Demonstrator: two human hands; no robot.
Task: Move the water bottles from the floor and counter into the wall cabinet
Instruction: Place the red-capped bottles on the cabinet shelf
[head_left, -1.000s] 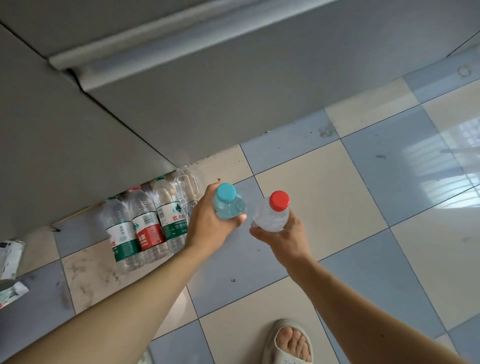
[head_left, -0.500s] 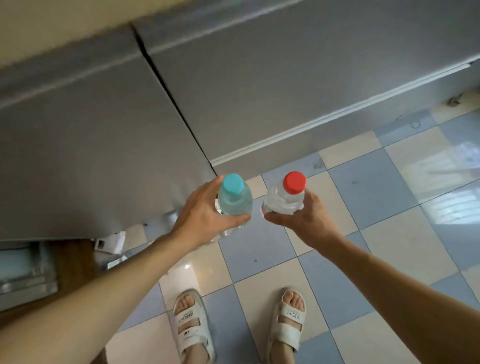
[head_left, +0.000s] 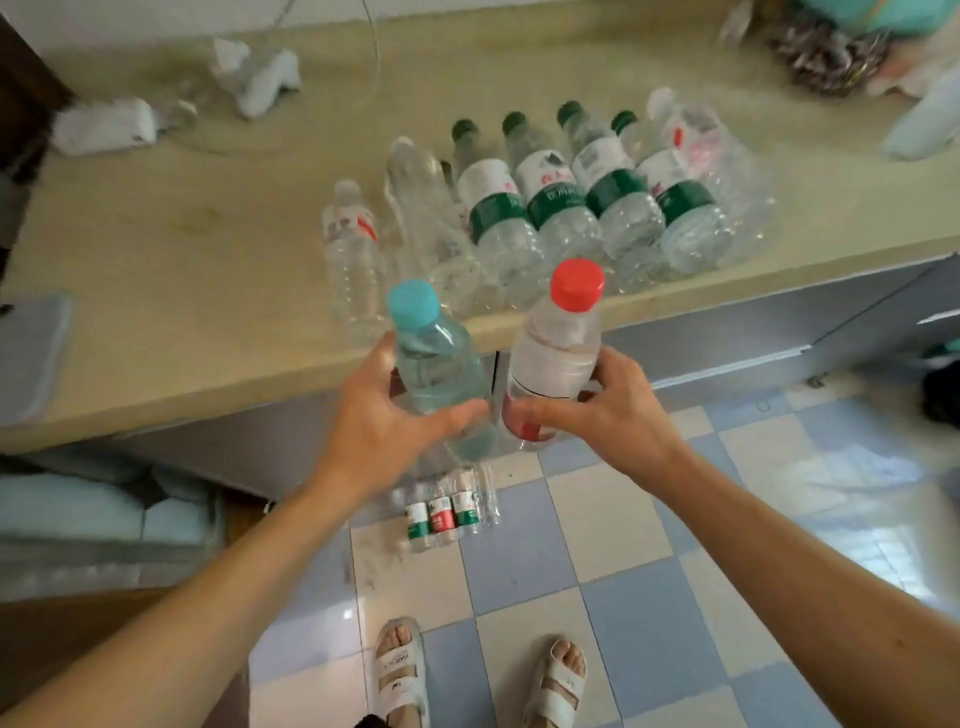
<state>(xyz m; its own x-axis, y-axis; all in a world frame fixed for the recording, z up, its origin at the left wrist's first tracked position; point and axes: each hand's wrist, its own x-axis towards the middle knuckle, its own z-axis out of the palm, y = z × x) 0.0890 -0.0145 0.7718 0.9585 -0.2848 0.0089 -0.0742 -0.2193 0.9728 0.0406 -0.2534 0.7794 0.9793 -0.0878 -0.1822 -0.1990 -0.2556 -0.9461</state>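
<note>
My left hand grips a clear bottle with a light-blue cap. My right hand grips a bottle with a red cap. Both bottles are upright, side by side, just in front of the counter's front edge. On the beige counter lie several bottles with green labels in a row, plus clear bottles to their left. On the floor below, by the cabinet base, lie several more bottles. The wall cabinet is out of view.
Crumpled white wrappers and clutter lie at the counter's back. Grey base cabinets run under the counter. The floor is blue and cream tile. My sandalled feet stand below. A pale bundle sits low at the left.
The view has risen from the floor and cabinet doors to the countertop. Both hands have lifted their bottles up to counter-edge height, still side by side.
</note>
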